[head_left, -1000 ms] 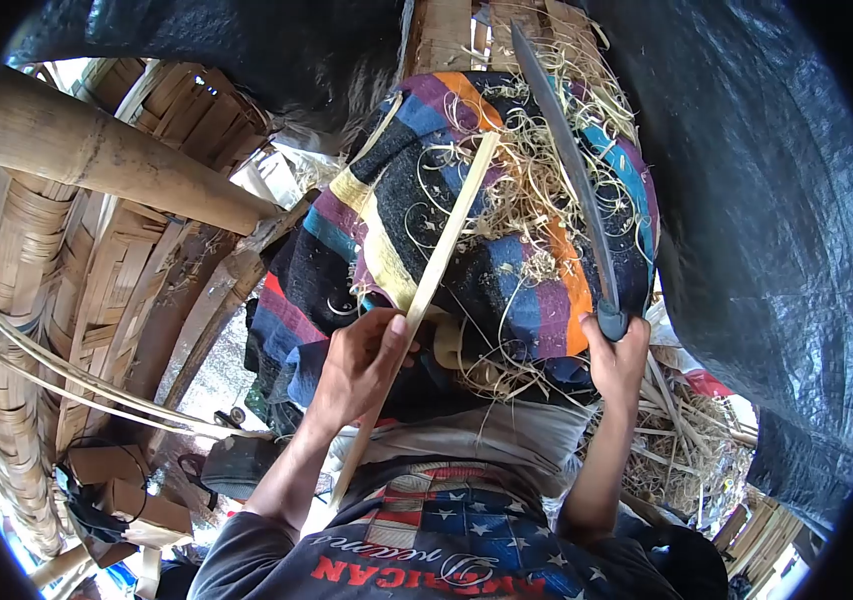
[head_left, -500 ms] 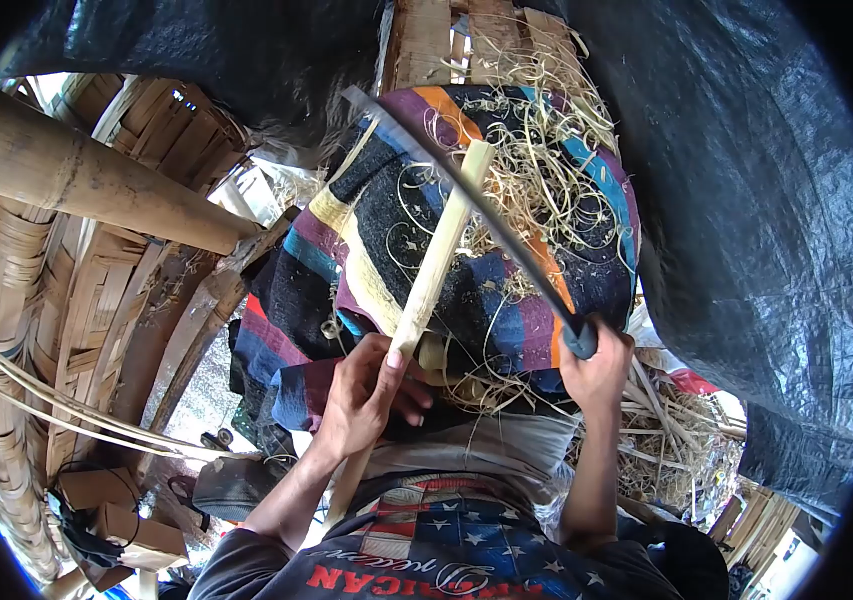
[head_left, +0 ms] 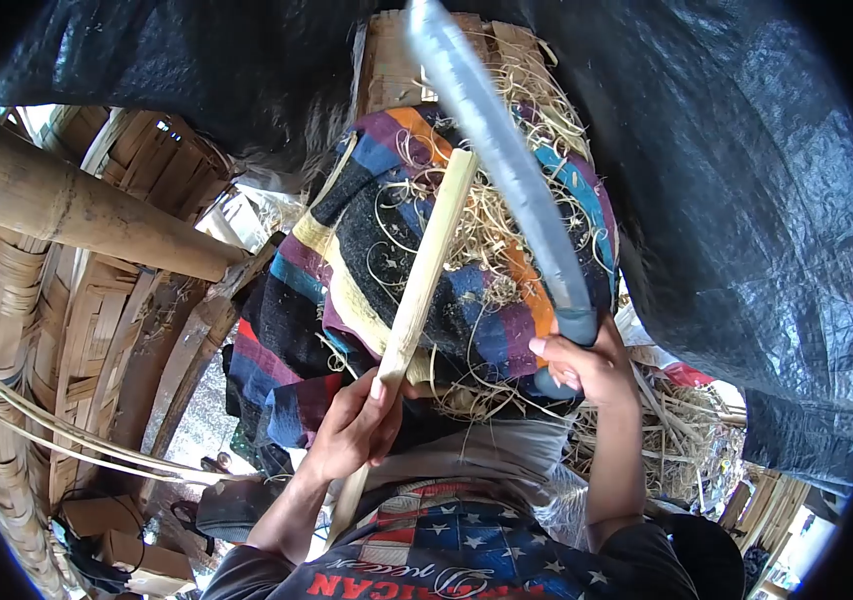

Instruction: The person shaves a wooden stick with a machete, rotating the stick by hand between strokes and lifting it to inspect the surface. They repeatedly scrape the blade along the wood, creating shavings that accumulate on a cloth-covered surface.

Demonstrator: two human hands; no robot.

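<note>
My left hand (head_left: 356,425) is closed around a pale stick (head_left: 428,265) of split wood or bamboo, its thumb lying along the top. The stick slants up and away from my body, over a striped cloth (head_left: 346,235). In my right hand (head_left: 591,365) is a machete (head_left: 511,165), gripped by its dark handle. Its long blade points up and away, with the broad side turned towards me. Blade and stick look apart. Curly wood shavings (head_left: 486,225) lie on the cloth beyond the stick.
A thick bamboo pole (head_left: 96,215) juts in from the left, beside woven bamboo panels (head_left: 6,290). Dark plastic sheeting (head_left: 736,200) hangs at the right and far side. Cardboard boxes (head_left: 146,560) stand at lower left. More shavings and strips (head_left: 681,430) lie at right.
My right hand has raised and turned the machete, so its broad face now shows and its tip points farther away. The stick stays in my left hand, shifted slightly.
</note>
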